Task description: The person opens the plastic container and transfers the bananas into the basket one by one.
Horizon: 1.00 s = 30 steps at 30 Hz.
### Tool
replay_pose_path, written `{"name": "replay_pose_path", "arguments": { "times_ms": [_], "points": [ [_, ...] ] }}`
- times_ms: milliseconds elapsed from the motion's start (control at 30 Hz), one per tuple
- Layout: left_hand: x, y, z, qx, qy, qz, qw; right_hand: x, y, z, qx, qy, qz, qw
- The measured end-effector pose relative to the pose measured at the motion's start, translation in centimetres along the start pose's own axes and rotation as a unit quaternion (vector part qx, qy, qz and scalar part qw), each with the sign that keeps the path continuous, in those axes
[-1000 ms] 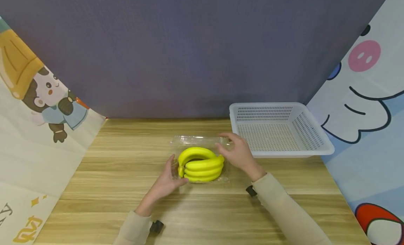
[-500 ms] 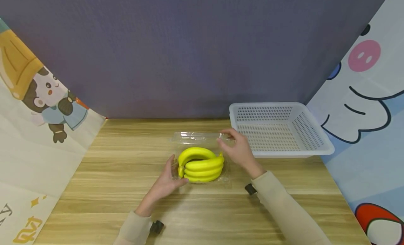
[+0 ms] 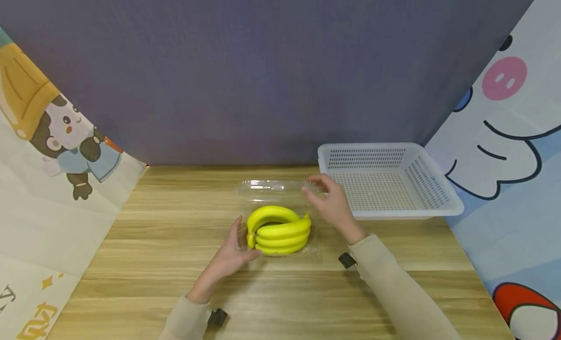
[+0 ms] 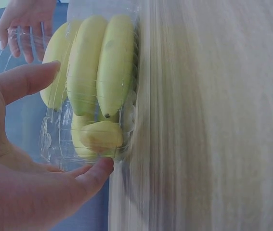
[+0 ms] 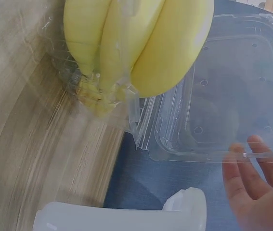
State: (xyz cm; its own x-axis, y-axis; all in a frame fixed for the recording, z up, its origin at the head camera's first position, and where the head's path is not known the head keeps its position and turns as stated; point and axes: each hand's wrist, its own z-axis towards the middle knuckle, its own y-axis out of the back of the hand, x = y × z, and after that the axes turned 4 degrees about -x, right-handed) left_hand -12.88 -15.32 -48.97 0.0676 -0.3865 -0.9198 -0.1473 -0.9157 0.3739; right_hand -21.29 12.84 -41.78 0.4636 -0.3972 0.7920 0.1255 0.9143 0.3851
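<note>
A clear plastic clamshell box (image 3: 314, 246) sits on the wooden table with a bunch of yellow bananas (image 3: 282, 237) in its base. Its lid (image 3: 273, 186) stands raised at the far side. My left hand (image 3: 228, 257) holds the box's left end, thumb at the near side and fingers round the corner; in the left wrist view the thumb (image 4: 32, 79) lies beside the bananas. At the lid's right edge, my right hand (image 3: 330, 203) holds the rim between fingers and thumb. In the right wrist view several fingers (image 5: 252, 173) show at the lid rim; the thumb is hidden there.
A white perforated plastic basket (image 3: 396, 213) stands at the back right, close behind my right hand. A dark grey panel (image 3: 232, 86) rises behind the table (image 3: 175, 194). Printed cartoon sheets line the left and right sides.
My right hand has shifted slightly up in the head view, and the lid's rim has moved with it. The left hand, the bananas and the box's base stay where they were.
</note>
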Motion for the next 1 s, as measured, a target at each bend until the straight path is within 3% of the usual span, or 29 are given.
{"name": "replay_pose_path", "arguments": {
  "times_ms": [367,467,600,700,933,1000],
  "points": [
    [-0.2,0.1,-0.4,-0.001,-0.003,0.015,0.9999,-0.3,-0.3,0.3,-0.021,-0.016,0.044,0.9987],
    [-1.1,0.2,-0.7,0.001,-0.001,0.014,0.9999,1.4,0.1,0.3,-0.020,-0.024,0.043,0.9986],
    [-0.9,0.2,-0.6,0.001,0.001,0.018,0.9998,3.6,0.6,0.3,-0.017,-0.036,0.042,0.9983],
    [0.0,0.1,-0.3,-0.002,-0.002,0.025,0.9997,3.4,0.6,0.5,-0.018,-0.047,0.043,0.9978],
    [-0.1,0.1,-0.3,-0.002,0.001,0.027,0.9996,3.3,0.4,1.0,-0.016,-0.074,0.046,0.9961],
    [-0.1,0.1,-0.3,-0.003,0.001,0.027,0.9996,2.4,0.2,1.3,-0.015,-0.078,0.050,0.9955]
  ]
}}
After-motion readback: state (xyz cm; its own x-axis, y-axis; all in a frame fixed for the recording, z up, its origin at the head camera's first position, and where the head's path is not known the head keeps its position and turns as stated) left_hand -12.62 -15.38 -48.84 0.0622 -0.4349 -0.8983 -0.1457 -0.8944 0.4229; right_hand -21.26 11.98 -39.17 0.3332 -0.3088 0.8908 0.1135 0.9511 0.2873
